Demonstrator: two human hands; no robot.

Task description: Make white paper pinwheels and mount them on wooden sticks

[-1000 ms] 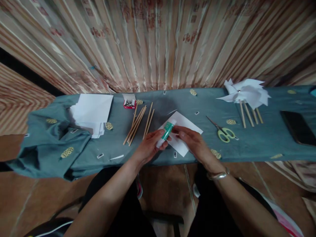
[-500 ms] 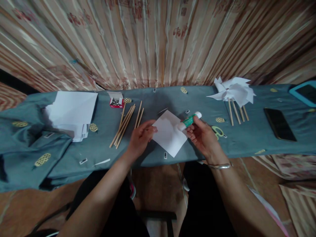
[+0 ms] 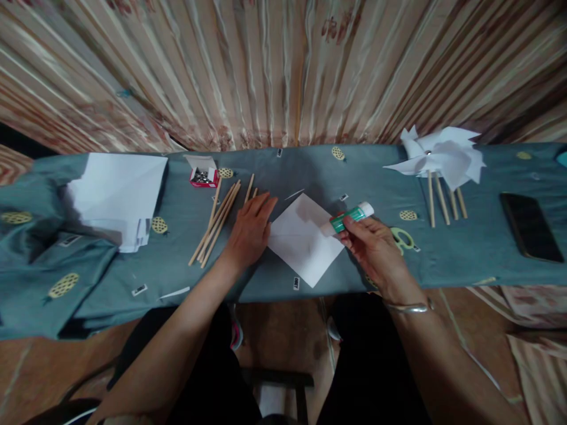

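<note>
In my right hand (image 3: 372, 248) is a green and white glue stick (image 3: 349, 219), held at a slant over the right corner of a square sheet of white paper (image 3: 305, 245). The sheet lies turned like a diamond on the table in front of me. My left hand (image 3: 252, 227) is palm down with fingers stretched out, by the sheet's left corner. Its fingers partly hide two wooden sticks. Just left of it lies a bundle of several more wooden sticks (image 3: 217, 224).
A paper stack (image 3: 126, 183) lies at left, near a red box of small metal pins (image 3: 204, 177). Rightward are green-handled scissors (image 3: 402, 239), white paper pinwheels (image 3: 443, 156) on sticks and a black phone (image 3: 531, 227). A patterned curtain (image 3: 274, 71) hangs behind the green tablecloth (image 3: 248, 289).
My left hand has flattened and moved slightly up, its fingers now stretched out. My right hand has shifted a little right with the glue stick. The view has turned slightly left.
</note>
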